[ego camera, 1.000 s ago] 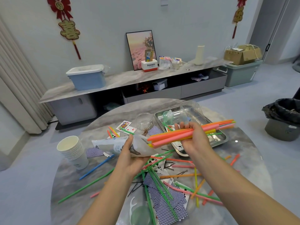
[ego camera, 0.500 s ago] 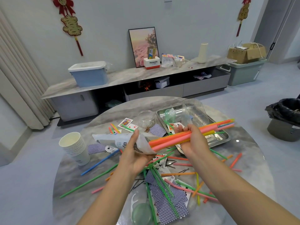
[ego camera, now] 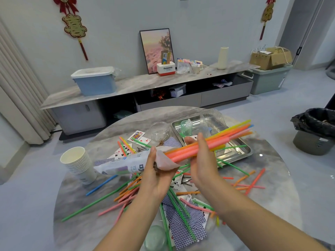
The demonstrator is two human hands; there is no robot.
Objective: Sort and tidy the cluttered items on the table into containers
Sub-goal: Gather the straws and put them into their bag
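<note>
My right hand (ego camera: 203,158) grips a bundle of coloured straws (ego camera: 226,137), mostly orange, pink and yellow, held level above the round marble table (ego camera: 87,223). The bundle's left ends sit inside the mouth of a white plastic straw bag (ego camera: 123,163), which my left hand (ego camera: 155,176) holds open by its rim. Loose green, pink, orange and blue straws (ego camera: 101,198) lie scattered on the table. Blue-backed playing cards (ego camera: 183,227) lie under both forearms.
A metal tray (ego camera: 241,151) at the table's far right holds a clear plastic box (ego camera: 212,118) and a small green bag. A glass jar (ego camera: 159,130), a stack of paper cups (ego camera: 79,165), face-up cards (ego camera: 138,136) and hairpins also lie there. A bin (ego camera: 315,131) stands right.
The straw bundle has slid further left into the bag's mouth. Both hands stay raised over the table; the view has shifted slightly.
</note>
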